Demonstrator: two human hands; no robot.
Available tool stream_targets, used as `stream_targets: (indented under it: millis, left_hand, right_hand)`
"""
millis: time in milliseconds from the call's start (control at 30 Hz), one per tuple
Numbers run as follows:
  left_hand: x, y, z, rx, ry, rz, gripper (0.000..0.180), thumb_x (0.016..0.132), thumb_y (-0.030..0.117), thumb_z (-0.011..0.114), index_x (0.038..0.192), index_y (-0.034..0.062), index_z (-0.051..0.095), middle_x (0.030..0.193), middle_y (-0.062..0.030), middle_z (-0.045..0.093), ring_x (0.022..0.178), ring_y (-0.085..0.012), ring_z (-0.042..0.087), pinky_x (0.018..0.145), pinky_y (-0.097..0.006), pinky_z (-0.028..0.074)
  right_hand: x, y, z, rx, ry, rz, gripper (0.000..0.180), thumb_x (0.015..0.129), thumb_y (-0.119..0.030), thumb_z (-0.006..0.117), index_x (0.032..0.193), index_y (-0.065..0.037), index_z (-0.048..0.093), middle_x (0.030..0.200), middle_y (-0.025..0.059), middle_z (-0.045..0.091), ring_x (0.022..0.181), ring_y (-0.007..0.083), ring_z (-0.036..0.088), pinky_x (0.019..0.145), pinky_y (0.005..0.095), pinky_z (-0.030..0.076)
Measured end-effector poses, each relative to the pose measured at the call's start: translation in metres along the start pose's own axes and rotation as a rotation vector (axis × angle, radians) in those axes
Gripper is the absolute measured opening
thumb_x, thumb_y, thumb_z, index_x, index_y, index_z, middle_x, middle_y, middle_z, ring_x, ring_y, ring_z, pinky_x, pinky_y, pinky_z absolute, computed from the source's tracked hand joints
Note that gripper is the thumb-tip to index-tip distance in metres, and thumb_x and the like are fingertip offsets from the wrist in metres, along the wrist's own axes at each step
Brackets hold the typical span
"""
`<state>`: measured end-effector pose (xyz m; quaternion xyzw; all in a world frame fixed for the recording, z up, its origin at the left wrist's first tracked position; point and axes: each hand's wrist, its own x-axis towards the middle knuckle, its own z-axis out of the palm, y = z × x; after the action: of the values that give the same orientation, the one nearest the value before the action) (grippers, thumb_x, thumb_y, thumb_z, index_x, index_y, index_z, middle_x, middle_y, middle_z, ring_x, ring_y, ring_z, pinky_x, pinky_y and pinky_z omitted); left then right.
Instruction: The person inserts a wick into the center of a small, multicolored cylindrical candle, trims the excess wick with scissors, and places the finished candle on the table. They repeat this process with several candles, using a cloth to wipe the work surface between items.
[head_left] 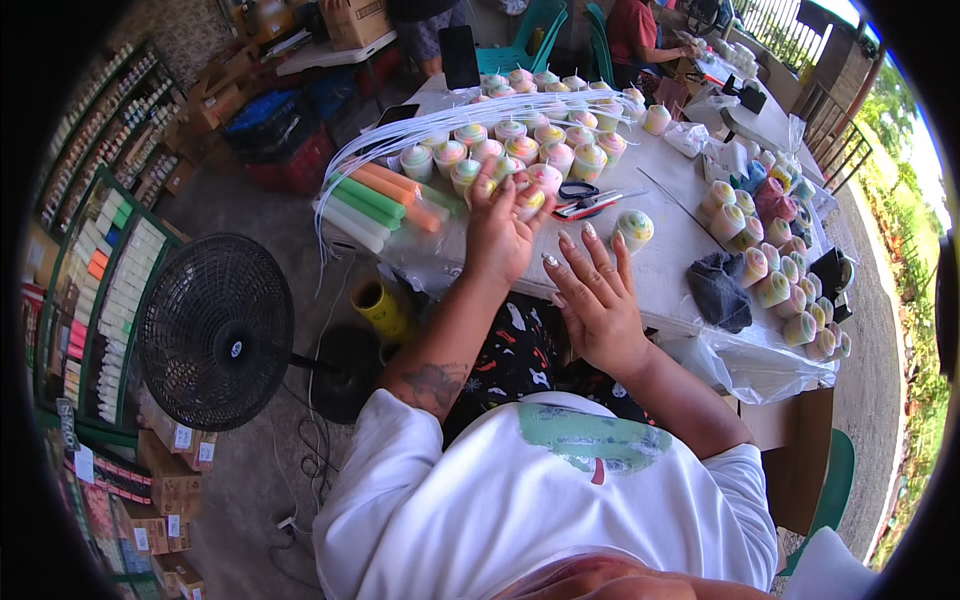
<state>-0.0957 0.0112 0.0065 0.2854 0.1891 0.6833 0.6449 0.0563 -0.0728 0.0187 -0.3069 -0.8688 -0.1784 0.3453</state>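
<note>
While the left hand [500,235] reaches over the near edge of the rows, its fingers are parted and loosely bent around a pastel candle cup [532,203]; whether they grip it or merely pass in front of it, I cannot tell. The right hand [600,305] is spread wide above the front of the table [655,285], back upward, with nothing visible in its grasp. Just beyond its fingertips a lone candle cup [634,232] stands upright on the tabletop, its long axis vertical and its swirled top facing up. The crowded candle cups [520,150] behind stand upright too, many with pale wicks pointing up. Across them a bundle of thin white strands [440,126] runs lengthwise from left to right, bowing down over the table edge at its left end. Coloured tubes [372,203] lie slantwise near that end, and scissors [578,190] rest right of the left hand.

The left fingers hide much of the cup beside them, so its tilt is unclear; the strands cover parts of the rear rows. The co-worker [635,35] at the top is cut off by the frame.
</note>
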Motion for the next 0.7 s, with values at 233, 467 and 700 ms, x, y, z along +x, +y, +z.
stream_targets:
  millis: [233, 467, 700]
  left_hand:
    - [-0.056, 0.0, 0.046, -0.117, -0.597, -0.611, 0.104, 0.08, 0.084, 0.019, 0.152, 0.0098, 0.011, 0.156, -0.0136, 0.018, 0.144, -0.0271, 0.019, 0.117, -0.042, 0.011]
    - [-0.048, -0.071, 0.067, 0.692, -0.916, 0.458, 0.093, 0.087, 0.073, 0.027, 0.152, 0.0085, 0.01, 0.156, -0.0247, 0.006, 0.145, -0.0388, 0.002, 0.115, -0.05, 0.001]
    - [-0.084, -0.1, -0.063, 1.151, -1.479, -0.242, 0.047, 0.092, 0.038, 0.057, 0.135, 0.0199, 0.051, 0.136, -0.0008, 0.054, 0.124, -0.0192, 0.052, 0.11, -0.05, 0.031]
  right_hand:
    - [-0.037, 0.054, 0.02, -0.007, 0.063, -0.153, 0.07, 0.08, -0.07, 0.049, 0.137, -0.03, 0.049, 0.15, 0.0087, 0.036, 0.142, 0.0306, 0.025, 0.112, 0.0594, 0.004]
    - [-0.012, 0.023, -0.015, 1.019, 0.384, 0.662, 0.091, 0.091, -0.071, 0.024, 0.152, -0.01, -0.004, 0.156, 0.0199, 0.014, 0.144, 0.0337, 0.013, 0.115, 0.0455, 0.01]
    - [-0.084, 0.046, -0.049, 1.554, -0.134, 0.645, 0.074, 0.096, -0.062, 0.027, 0.132, -0.001, 0.049, 0.127, 0.0205, 0.055, 0.123, 0.0309, 0.049, 0.109, 0.0424, 0.031]
